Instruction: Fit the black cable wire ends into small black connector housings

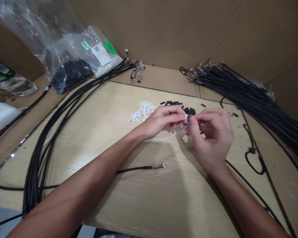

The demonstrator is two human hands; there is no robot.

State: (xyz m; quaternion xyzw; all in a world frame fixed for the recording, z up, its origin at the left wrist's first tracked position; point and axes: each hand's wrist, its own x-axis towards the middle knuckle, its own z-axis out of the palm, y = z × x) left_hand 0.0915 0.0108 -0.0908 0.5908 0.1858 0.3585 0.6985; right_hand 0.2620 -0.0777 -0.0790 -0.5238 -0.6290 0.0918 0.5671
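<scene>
My left hand (pixel 161 119) pinches a small white connector (pixel 186 116) between thumb and fingers. Right beside it, my right hand (pixel 212 134) has thumb and forefinger closed on thin wires at the connector; the fingertips partly hide them. A black cable (pixel 248 185) runs from under the right hand toward the lower right. Behind the hands lie a pile of white connector housings (pixel 143 110) and a pile of short black tubes (pixel 190 110). Nearer to me, another cable end (pixel 146 167) with coloured wires and a white connector (pixel 164 165) rests on the table.
Looped black cables (pixel 39 148) curve along the left. A thick bundle of cables (pixel 250 96) with bare wire ends lies at right. Plastic bags (pixel 72 72), glasses (pixel 136 76) and a bottle (pixel 17 85) stand toward the back, before cardboard walls (pixel 173 33).
</scene>
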